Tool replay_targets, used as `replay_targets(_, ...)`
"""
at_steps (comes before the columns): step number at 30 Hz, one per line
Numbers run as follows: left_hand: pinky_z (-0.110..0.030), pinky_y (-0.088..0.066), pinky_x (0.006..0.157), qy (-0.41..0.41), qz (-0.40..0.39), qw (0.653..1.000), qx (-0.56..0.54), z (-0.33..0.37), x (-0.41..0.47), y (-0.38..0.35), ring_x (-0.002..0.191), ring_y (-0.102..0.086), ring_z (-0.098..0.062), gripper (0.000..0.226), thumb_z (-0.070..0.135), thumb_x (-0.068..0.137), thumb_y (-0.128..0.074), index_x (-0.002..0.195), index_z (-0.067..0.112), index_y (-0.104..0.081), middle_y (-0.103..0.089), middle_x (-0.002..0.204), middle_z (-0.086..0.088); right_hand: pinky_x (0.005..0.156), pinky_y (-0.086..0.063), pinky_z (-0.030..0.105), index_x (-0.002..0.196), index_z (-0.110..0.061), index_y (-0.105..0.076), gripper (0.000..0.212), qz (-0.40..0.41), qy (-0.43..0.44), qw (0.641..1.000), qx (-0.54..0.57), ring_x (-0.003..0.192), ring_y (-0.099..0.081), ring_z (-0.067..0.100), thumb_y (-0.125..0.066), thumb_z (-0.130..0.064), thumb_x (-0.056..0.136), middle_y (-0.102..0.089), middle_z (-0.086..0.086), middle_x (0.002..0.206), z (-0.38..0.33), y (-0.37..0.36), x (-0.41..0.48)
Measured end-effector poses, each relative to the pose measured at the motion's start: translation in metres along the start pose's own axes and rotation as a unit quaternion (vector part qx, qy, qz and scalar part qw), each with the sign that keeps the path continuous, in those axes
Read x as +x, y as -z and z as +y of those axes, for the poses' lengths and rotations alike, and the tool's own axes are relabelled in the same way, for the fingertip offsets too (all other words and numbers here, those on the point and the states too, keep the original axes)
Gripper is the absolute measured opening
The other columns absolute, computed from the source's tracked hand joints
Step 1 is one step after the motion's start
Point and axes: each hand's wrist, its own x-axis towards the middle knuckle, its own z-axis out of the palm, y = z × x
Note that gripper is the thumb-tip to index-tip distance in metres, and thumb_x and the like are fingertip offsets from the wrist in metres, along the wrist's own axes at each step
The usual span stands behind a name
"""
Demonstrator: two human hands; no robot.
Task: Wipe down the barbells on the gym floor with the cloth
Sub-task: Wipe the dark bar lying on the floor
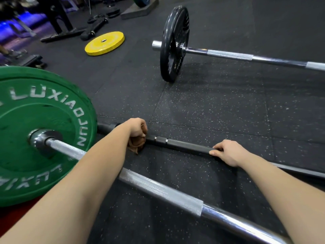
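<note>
- Our left hand (137, 128) is curled round the brown cloth (136, 145), wrapping it onto the black bar (186, 146) lying on the floor (219, 106).
- Our right hand (228, 153) grips the same bar further along, steadying it.
- We judge it best to hold the wrap snug and slide it towards the right hand, so the bar cannot roll.
- The chrome barbell (158, 188) with its green plate (35, 120) lies nearer us; the far barbell (228, 55) lies well beyond.

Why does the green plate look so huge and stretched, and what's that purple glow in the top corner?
Head view: the wide-angle lens swells the green plate and slightly bows the chrome barbell; the purple glow is blurred coloured lighting in the background; glare streaks the barbell's bare steel.
</note>
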Motion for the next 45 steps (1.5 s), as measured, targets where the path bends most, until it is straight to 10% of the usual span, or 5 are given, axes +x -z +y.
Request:
replay_targets(10,-0.049,-0.060,0.085,-0.031,-0.052,0.995,-0.084,0.029,0.002,-0.009,0.092,-0.071,-0.030,0.022,-0.003,0.090,-0.071,0.095,0.017,-0.065,-0.074,0.108,-0.014,0.079,-0.045,0.032,0.113,-0.026,-0.073,0.030,0.010,0.002,1.000,-0.004,0.092,-0.059,0.023,-0.055,-0.046,0.102,-0.066,-0.003,0.086,-0.001,0.000,-0.004)
replay_targets(22,-0.013,-0.051,0.058,-0.106,-0.065,0.980,-0.155,0.055,-0.023,-0.017,0.084,-0.064,-0.016,0.025,-0.003,0.089,-0.073,0.105,0.015,-0.066,-0.068,0.096,-0.002,0.086,-0.051,0.035,0.111,-0.026,-0.074,0.028,0.000,-0.005,1.000,-0.009,0.093,-0.062,0.023,-0.057,-0.046,0.101,-0.070,-0.002,0.093,-0.003,0.003,-0.004)
replay_targets(25,-0.032,-0.061,0.078,-0.143,-0.111,0.972,-0.147,0.084,-0.020,-0.029,0.092,-0.068,-0.017,0.026,0.005,0.085,-0.079,0.101,0.021,-0.067,-0.069,0.098,0.004,0.081,-0.048,0.033,0.112,-0.026,-0.074,0.029,0.002,-0.006,1.000,-0.014,0.091,-0.060,0.022,-0.056,-0.047,0.102,-0.065,-0.005,0.086,-0.004,0.004,-0.005)
replay_targets(35,-0.029,-0.054,0.066,0.040,-0.021,0.999,-0.029,0.006,-0.009,0.008,0.080,-0.065,-0.021,0.026,-0.001,0.086,-0.076,0.081,0.021,-0.063,-0.069,0.090,-0.003,0.090,-0.050,0.034,0.120,-0.026,-0.072,0.032,0.002,-0.011,1.000,-0.016,0.099,-0.059,0.024,-0.056,-0.047,0.101,-0.066,-0.003,0.096,-0.008,0.005,-0.008)
replay_targets(45,-0.038,-0.061,0.084,0.037,-0.134,0.986,-0.088,0.108,-0.023,-0.019,0.096,-0.071,-0.028,0.027,0.007,0.095,-0.065,0.122,0.006,-0.068,-0.072,0.110,-0.010,0.087,-0.050,0.035,0.120,-0.020,-0.071,0.033,-0.005,-0.043,0.998,-0.055,0.104,-0.061,0.027,-0.051,-0.042,0.105,-0.066,0.004,0.104,-0.023,0.008,-0.014)
